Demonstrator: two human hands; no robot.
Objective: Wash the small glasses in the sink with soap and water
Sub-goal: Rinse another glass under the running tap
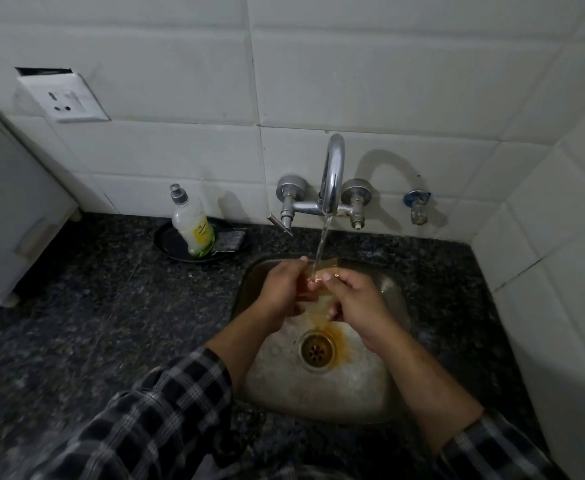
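While water streams from the tap, the left hand and right hand curl their fingers around a small glass above the sink. Wet and slick, it could slip and crack.

The tap was shiny chrome silver. Behind it, the wall tiles were plain white. Directly under it, the small glass looked clear with an amber tint. Below the tap, the sink was dull steel grey, with an orange-brown stain ringing a brass-coloured drain. Left of the tap, the countertop was black with fine grey speckles. There a soap bottle, grey-capped and yellow-green, stood on a black dish with a grey scrub pad. Right of the tap, a valve had a blue handle. Farthest below the tap, the sleeves were checked black and white.
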